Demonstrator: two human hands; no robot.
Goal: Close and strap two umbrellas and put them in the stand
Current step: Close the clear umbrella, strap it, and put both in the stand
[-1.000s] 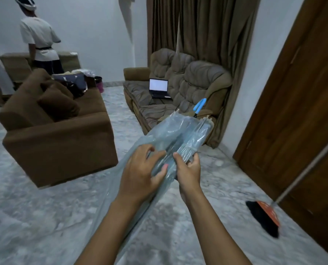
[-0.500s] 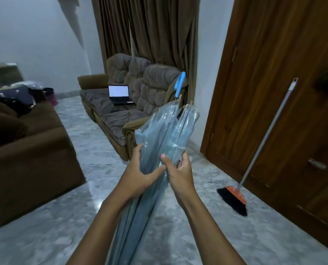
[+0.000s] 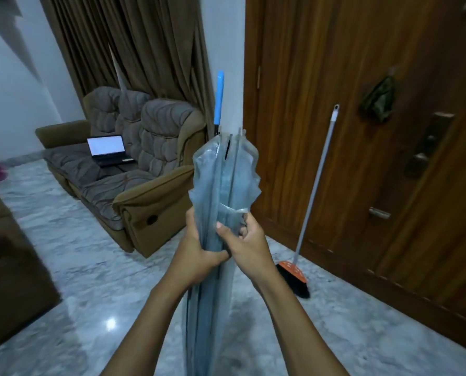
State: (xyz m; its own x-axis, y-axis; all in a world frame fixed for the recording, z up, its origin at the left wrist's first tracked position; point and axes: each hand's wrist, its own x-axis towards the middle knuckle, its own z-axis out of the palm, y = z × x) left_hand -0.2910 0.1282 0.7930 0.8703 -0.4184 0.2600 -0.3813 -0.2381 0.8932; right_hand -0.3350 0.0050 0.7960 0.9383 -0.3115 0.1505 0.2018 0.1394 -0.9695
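A closed umbrella (image 3: 222, 175) of clear bluish plastic stands almost upright in front of me, its blue handle (image 3: 219, 100) pointing up. My left hand (image 3: 199, 252) is wrapped around the folded canopy at mid-height. My right hand (image 3: 246, 244) grips the canopy from the right and pinches a thin clear strap (image 3: 235, 211) that sticks out of the folds. The umbrella's lower end runs out of view at the bottom. No second umbrella and no stand are in view.
A brown sofa (image 3: 134, 185) with an open laptop (image 3: 108, 150) stands to the left. A broom (image 3: 305, 240) leans against the wooden door (image 3: 362, 104) on the right. A dark armchair (image 3: 6, 267) fills the left edge. The floor is glossy marble.
The view has swung right, toward the door and broom. The umbrella has gone from slanted to nearly upright, its canopy gathered tighter. Both hands stayed on it.
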